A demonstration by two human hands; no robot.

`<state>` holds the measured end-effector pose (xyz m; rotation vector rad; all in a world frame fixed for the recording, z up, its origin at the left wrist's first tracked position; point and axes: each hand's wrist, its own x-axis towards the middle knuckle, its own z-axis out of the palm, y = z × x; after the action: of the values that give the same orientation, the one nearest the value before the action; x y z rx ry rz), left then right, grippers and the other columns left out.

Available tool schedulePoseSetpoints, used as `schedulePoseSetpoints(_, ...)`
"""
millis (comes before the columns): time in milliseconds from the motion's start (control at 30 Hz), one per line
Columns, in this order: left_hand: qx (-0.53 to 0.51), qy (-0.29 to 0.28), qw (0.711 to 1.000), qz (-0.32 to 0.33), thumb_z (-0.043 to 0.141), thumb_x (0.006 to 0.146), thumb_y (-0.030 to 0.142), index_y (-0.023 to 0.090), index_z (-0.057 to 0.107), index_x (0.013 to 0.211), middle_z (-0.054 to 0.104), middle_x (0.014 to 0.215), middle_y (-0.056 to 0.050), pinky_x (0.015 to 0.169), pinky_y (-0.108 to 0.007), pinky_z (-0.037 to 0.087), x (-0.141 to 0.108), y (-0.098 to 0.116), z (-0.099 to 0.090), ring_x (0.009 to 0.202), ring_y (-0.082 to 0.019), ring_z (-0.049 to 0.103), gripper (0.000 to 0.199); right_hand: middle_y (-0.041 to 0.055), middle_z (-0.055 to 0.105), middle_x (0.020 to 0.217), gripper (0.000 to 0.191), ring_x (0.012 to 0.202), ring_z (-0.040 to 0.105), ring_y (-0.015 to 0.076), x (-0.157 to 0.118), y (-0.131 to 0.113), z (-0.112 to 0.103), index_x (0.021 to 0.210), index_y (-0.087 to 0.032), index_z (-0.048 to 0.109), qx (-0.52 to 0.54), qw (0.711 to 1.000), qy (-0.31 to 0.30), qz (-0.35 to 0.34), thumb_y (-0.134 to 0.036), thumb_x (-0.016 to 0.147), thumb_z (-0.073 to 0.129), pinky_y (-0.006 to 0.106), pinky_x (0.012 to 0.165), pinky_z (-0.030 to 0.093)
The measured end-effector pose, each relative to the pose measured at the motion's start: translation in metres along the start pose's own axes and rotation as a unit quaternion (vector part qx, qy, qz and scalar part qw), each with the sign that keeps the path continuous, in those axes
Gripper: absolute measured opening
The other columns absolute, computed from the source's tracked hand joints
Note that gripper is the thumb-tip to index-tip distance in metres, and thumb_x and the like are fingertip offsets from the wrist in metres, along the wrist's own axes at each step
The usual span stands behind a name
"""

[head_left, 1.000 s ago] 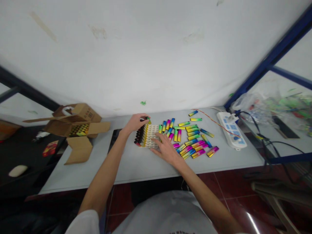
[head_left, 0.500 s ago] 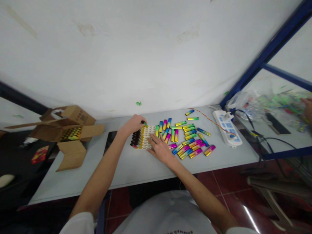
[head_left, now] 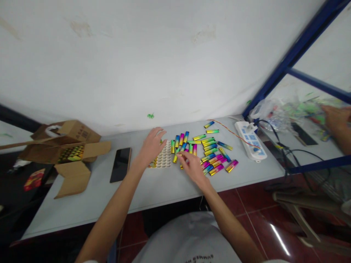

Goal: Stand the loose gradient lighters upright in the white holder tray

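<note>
A cream tray (head_left: 163, 157) with rows of small hollows lies on the table. My left hand (head_left: 151, 148) rests palm down across its left part, fingers spread, hiding much of the filled rows; a few gold ends show beside it. Right of the tray, shiny lighters (head_left: 210, 149) in gold, green, blue and magenta lie loosely spread. My right hand (head_left: 191, 166) is at the near left of this pile, thumb and fingers pinched on a lighter, of which only a small gold part shows.
A black phone (head_left: 121, 164) lies left of my left arm. Further left stands an open cardboard box (head_left: 72, 173) with packed lighters inside. A white power strip (head_left: 251, 141) with cables sits on the right. Beyond the blue frame (head_left: 274, 82), another person's hand (head_left: 336, 118) is near plastic bags.
My right hand has left the tray and moved right to the loose lighters. My left hand has flattened and spread over the tray's filled rows. The view has shifted slightly, baring the phone.
</note>
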<state>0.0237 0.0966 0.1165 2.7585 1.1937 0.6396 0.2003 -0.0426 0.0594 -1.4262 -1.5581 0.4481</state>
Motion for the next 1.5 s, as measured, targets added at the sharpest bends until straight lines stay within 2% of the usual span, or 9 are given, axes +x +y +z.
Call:
schedulePoseSetpoints(200, 0.014, -0.051, 0.996, -0.077, 0.048, 0.099, 0.022, 0.017, 0.074, 0.097, 0.070, 0.101, -0.013, 0.099, -0.042, 0.050, -0.006, 0.050, 0.029, 0.106, -0.028, 0.063, 0.027, -0.0017, 0.062, 0.060, 0.052, 0.053, 0.055, 0.0137, -0.015, 0.017, -0.054, 0.093, -0.018, 0.078, -0.039, 0.988, 0.095, 0.114, -0.057, 0.105, 0.045, 0.025, 0.056, 0.039)
schedulePoseSetpoints(533, 0.137, -0.122, 0.963, -0.195, 0.052, 0.099, 0.035, 0.010, 0.071, 0.112, 0.062, 0.116, -0.021, 0.095, -0.044, 0.051, 0.008, 0.050, 0.062, 0.119, -0.036, 0.057, 0.034, -0.0034, 0.053, 0.057, 0.051, 0.052, 0.050, 0.0132, -0.025, 0.012, -0.071, 0.087, -0.019, 0.074, -0.043, 0.984, 0.106, 0.137, -0.056, 0.106, 0.044, 0.026, 0.056, 0.034)
schedulePoseSetpoints(667, 0.094, -0.092, 0.973, -0.189, 0.053, 0.097, 0.031, 0.011, 0.069, 0.108, 0.062, 0.113, -0.020, 0.095, -0.044, 0.051, 0.010, 0.043, 0.071, 0.116, -0.035, 0.059, 0.028, -0.0014, 0.059, 0.062, 0.053, 0.055, 0.053, 0.0137, -0.024, 0.009, -0.067, 0.086, -0.019, 0.075, -0.039, 0.987, 0.107, 0.116, -0.056, 0.106, 0.043, 0.026, 0.058, 0.036)
schedulePoseSetpoints(833, -0.099, 0.038, 0.975, -0.193, 0.051, 0.099, 0.033, 0.017, 0.063, 0.106, 0.067, 0.105, -0.014, 0.097, -0.044, 0.051, 0.010, 0.037, 0.077, 0.106, -0.029, 0.065, 0.022, -0.0010, 0.060, 0.061, 0.055, 0.053, 0.052, 0.0139, -0.023, 0.008, -0.068, 0.085, -0.019, 0.075, -0.038, 0.987, 0.113, 0.107, -0.058, 0.106, 0.042, 0.026, 0.057, 0.037)
schedulePoseSetpoints(1000, -0.363, 0.088, 0.909, -0.186, 0.052, 0.101, 0.046, 0.022, 0.053, 0.120, 0.064, 0.088, -0.001, 0.078, -0.031, 0.054, -0.001, 0.049, 0.063, 0.079, -0.017, 0.065, 0.031, -0.0028, 0.055, 0.058, 0.051, 0.053, 0.052, 0.0140, -0.024, 0.008, -0.067, 0.087, -0.020, 0.073, -0.025, 0.986, 0.111, 0.122, -0.055, 0.107, 0.042, 0.026, 0.056, 0.036)
schedulePoseSetpoints(1133, -0.561, 0.060, 0.797, -0.217, 0.054, 0.098, 0.055, 0.026, 0.048, 0.120, 0.057, 0.087, 0.003, 0.060, -0.025, 0.051, -0.015, 0.066, 0.042, 0.062, -0.011, 0.060, 0.038, -0.0028, 0.054, 0.060, 0.049, 0.055, 0.052, 0.0144, -0.021, 0.006, -0.060, 0.087, -0.020, 0.072, -0.031, 0.990, 0.089, 0.109, -0.051, 0.109, 0.040, 0.027, 0.060, 0.038)
schedulePoseSetpoints(1267, -0.652, 0.033, 0.714, -0.253, 0.061, 0.093, 0.058, 0.028, 0.049, 0.118, 0.052, 0.080, 0.006, 0.041, -0.018, 0.031, -0.030, 0.075, 0.026, 0.046, -0.006, 0.043, 0.041, 0.0030, 0.060, 0.077, 0.045, 0.076, 0.058, 0.0190, -0.015, 0.003, -0.047, 0.090, -0.020, 0.074, -0.034, 0.999, 0.031, 0.028, -0.047, 0.109, 0.043, 0.030, 0.072, 0.045)
schedulePoseSetpoints(1367, -0.630, 0.056, 0.715, -0.297, 0.063, 0.091, 0.060, 0.023, 0.054, 0.094, 0.043, 0.065, 0.008, 0.040, -0.017, 0.021, -0.041, 0.075, 0.024, 0.044, -0.005, 0.032, 0.039, 0.0066, 0.064, 0.091, 0.039, 0.089, 0.060, 0.0216, -0.013, 0.001, -0.036, 0.098, -0.021, 0.075, -0.009, 1.000, -0.004, -0.014, -0.045, 0.108, 0.046, 0.034, 0.082, 0.049)
schedulePoseSetpoints(1500, -0.535, 0.113, 0.772, -0.324, 0.057, 0.092, 0.063, 0.021, 0.045, 0.066, 0.038, 0.056, 0.006, 0.044, -0.021, 0.025, -0.052, 0.072, 0.033, 0.047, -0.008, 0.034, 0.051, 0.0081, 0.066, 0.097, 0.035, 0.095, 0.063, 0.0227, -0.016, -0.002, -0.026, 0.102, -0.020, 0.075, 0.003, 1.000, -0.014, -0.019, -0.039, 0.109, 0.046, 0.036, 0.087, 0.051)
